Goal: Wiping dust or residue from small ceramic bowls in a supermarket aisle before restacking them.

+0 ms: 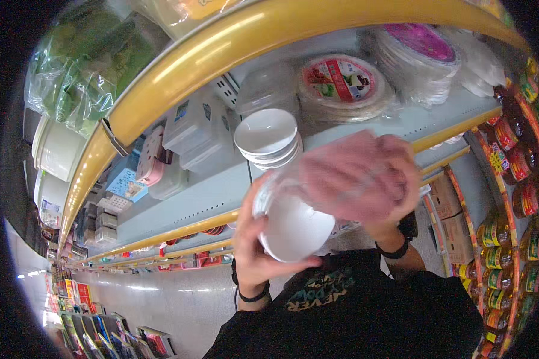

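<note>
My left hand [251,251] grips a white bowl [298,229] by its side, its hollow facing up toward the camera. Against the bowl's upper right edge, my right hand [397,179] holds a pink cloth [350,175], blurred by motion. Just beyond my hands, a stack of white bowls [267,134] stands on the grey shelf. Packs of round disposable plates [341,85] in clear wrap lie to the right of that stack. Both wrists wear dark bands.
A yellow shelf rail [197,54] arches overhead. Clear plastic containers [197,130] and a pink box [152,157] occupy the shelf's left part. Bottles with red labels [519,166] line the racks at right. Green plastic-wrapped goods [81,76] rest above at left.
</note>
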A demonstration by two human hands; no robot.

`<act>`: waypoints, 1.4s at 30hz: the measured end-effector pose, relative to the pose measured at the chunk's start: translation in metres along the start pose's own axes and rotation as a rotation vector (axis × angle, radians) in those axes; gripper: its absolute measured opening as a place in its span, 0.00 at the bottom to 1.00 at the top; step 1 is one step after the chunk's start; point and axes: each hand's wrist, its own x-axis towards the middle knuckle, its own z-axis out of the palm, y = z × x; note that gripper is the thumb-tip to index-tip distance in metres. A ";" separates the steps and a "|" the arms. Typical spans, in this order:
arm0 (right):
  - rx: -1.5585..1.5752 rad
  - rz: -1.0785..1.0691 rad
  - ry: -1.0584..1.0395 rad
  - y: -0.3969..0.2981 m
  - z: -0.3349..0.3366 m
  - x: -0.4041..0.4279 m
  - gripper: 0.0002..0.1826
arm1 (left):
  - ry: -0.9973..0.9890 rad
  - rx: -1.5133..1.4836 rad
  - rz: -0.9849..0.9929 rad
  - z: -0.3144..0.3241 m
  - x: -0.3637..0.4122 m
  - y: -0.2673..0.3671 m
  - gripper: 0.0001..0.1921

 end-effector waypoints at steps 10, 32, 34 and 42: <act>0.299 0.282 -0.494 -0.006 0.002 0.032 0.22 | 0.441 -0.417 -0.370 -0.012 0.070 -0.022 0.72; 0.203 0.333 -0.731 0.052 0.035 0.034 0.26 | 0.418 0.303 -0.356 0.018 0.084 -0.085 0.55; 0.200 0.327 -0.743 0.049 0.037 0.033 0.26 | 0.437 0.276 -0.326 0.016 0.081 -0.088 0.55; 0.160 0.303 -0.735 0.050 0.042 0.033 0.27 | 0.437 0.217 -0.339 0.022 0.083 -0.084 0.56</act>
